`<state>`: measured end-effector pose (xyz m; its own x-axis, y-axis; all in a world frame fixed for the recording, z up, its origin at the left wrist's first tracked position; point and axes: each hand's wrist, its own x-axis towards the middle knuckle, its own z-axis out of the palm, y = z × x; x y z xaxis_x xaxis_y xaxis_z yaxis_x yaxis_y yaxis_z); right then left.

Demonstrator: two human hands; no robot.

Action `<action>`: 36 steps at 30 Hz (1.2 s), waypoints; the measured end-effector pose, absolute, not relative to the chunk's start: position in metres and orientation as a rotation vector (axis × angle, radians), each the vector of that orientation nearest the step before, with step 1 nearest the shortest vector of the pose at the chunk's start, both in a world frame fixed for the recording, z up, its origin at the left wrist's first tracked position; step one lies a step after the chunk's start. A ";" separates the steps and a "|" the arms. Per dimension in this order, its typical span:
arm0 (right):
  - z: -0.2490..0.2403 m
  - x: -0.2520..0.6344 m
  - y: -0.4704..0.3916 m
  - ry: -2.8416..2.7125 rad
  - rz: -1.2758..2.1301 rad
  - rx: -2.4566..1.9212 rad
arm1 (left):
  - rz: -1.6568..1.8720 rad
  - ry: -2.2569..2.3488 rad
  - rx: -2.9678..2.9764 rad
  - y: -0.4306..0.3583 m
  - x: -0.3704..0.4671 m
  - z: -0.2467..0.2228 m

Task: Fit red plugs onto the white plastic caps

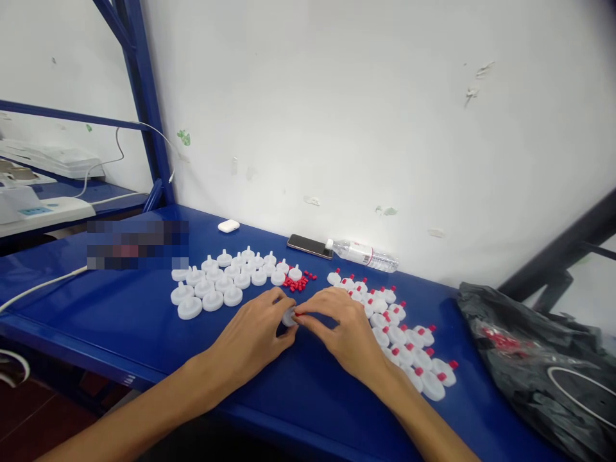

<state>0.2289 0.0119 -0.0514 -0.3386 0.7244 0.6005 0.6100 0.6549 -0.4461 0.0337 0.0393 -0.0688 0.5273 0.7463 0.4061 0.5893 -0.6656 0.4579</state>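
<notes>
Between thumb and fingers, my left hand [260,324] grips a white nozzle cap [289,316] above the blue table [269,378]. My right hand [344,327] pinches a small red tip cap [297,313] against the nozzle of that cap. Left of the hands stand several white nozzle caps with bare tips [224,283]. Behind my hands lies a pile of small red tip caps [296,282]. On the right, several white caps with red tips [397,333] lie in a group, some partly hidden by my right hand and forearm.
A phone [310,246] and a clear plastic bottle [366,255] lie along the wall. A white earbud case [228,226] sits farther left. A black plastic bag [539,366] covers the right end, with a clear bag of red pieces [510,341] on it. A white cable [45,287] crosses the left end.
</notes>
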 end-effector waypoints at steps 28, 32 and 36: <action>-0.039 0.232 0.009 -1.565 1.541 -0.890 | 1.259 0.953 2.662 0.035 0.032 -0.063; -0.044 0.228 0.011 -1.567 1.442 -0.954 | 1.241 0.926 2.692 0.035 0.032 -0.065; -0.047 0.227 0.011 -1.556 1.416 -0.936 | 1.212 0.893 2.708 0.034 0.034 -0.064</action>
<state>0.2267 0.0112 -0.0470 -0.3924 0.9158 0.0854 0.0010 0.0933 -0.9956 0.0337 0.0341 -0.0640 0.5280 0.5203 0.6713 0.4868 -0.8331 0.2628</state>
